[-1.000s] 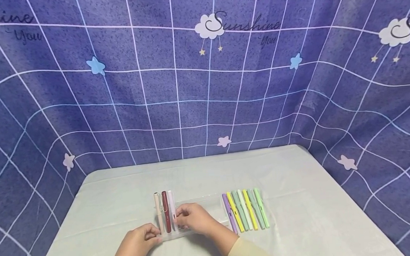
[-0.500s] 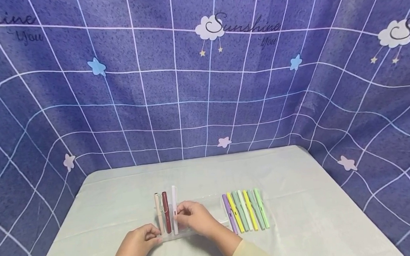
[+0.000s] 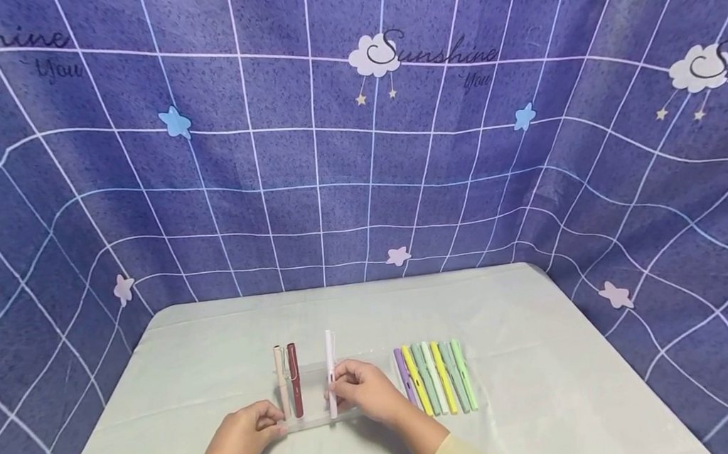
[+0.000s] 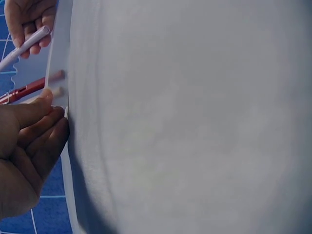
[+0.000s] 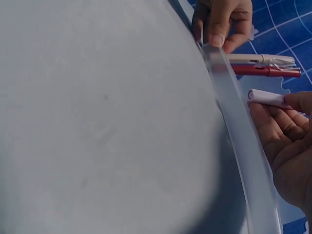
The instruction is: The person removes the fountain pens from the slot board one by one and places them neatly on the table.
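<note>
My left hand (image 3: 242,436) holds the near left corner of a clear plastic tray (image 3: 312,423), thumb on the rim and fingers beneath, as the left wrist view shows. My right hand (image 3: 371,396) pinches a pale lilac pen (image 3: 330,354) between thumb and fingers over the tray's middle. In the right wrist view the end of the lilac pen (image 5: 265,98) points toward the tray's near wall (image 5: 248,161). A beige pen (image 3: 282,383) and a dark red pen (image 3: 296,385) lie side by side at the tray's left end, their clipped ends reaching past the far rim.
Just right of the tray's middle, several pens in purple, yellow, green and white lie in a close row, with a yellow pen (image 3: 417,379) near its left end and a light green pen (image 3: 463,376) at its right. A pale cloth covers the table (image 3: 543,384). Blue patterned curtains (image 3: 345,150) surround it.
My right hand has lifted the lilac pen from beside the dark red pen and carried it to the right, leaving a wider gap. My left hand stays at the tray's corner.
</note>
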A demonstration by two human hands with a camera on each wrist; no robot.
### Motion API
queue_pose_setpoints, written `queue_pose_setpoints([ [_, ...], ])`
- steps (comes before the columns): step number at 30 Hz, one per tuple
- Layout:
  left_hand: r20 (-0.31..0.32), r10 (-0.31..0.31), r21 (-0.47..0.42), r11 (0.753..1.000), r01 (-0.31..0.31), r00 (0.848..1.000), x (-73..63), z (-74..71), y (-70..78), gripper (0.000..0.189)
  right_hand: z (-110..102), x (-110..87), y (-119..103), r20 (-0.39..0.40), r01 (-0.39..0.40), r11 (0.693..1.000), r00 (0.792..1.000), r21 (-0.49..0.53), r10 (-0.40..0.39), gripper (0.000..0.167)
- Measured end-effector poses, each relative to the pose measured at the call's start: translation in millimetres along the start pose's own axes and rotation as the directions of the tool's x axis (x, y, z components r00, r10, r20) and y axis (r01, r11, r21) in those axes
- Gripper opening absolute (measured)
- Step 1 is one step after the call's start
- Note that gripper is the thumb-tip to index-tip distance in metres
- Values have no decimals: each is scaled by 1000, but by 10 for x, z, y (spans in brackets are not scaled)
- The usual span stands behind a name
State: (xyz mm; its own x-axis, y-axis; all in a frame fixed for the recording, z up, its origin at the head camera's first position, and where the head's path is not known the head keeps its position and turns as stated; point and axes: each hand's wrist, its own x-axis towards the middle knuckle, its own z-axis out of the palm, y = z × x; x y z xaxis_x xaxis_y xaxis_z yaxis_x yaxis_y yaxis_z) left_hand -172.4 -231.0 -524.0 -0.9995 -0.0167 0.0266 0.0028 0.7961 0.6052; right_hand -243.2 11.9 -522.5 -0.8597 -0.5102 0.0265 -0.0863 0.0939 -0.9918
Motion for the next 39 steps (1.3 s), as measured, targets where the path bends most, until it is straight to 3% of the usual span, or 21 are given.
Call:
queue_pose_setpoints([
  [9,-9,3,4,1000,-3,1000,7,23,-22,15,-114,-80,13,-13,19,999,1000,-25,-20,14],
  [27,-15,-1,-1,1000,1,1000,-10,43,-3,15,-392,-255,31,-100,-16,987,995,-161,0,20],
  [39,-5,-8,-12,1000,8,1000,-15,42,1,14,-591,-365,56,-116,-5,987,993,-158,-14,24],
])
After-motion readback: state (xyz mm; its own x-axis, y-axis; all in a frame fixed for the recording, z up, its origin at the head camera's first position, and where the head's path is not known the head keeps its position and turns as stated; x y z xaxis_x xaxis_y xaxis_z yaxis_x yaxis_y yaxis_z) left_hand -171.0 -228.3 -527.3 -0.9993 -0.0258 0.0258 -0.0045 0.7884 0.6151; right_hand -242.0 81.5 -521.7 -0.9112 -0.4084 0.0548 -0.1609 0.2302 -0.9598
